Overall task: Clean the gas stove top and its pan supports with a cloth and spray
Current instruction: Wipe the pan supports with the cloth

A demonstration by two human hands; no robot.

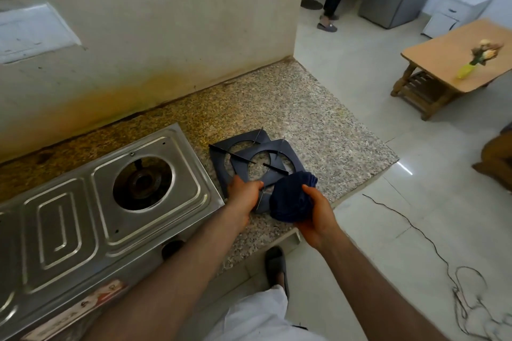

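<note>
Two pan supports (257, 163) on granite counter (318, 124)

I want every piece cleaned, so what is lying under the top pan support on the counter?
A second pan support lies under the top pan support, offset toward the wall, on the granite counter. Where they overlap it is hidden, and the cloth covers the near corner.

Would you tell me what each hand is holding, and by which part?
The left hand grips the top pan support by its near edge; the right hand holds the bunched cloth from beneath.
</note>
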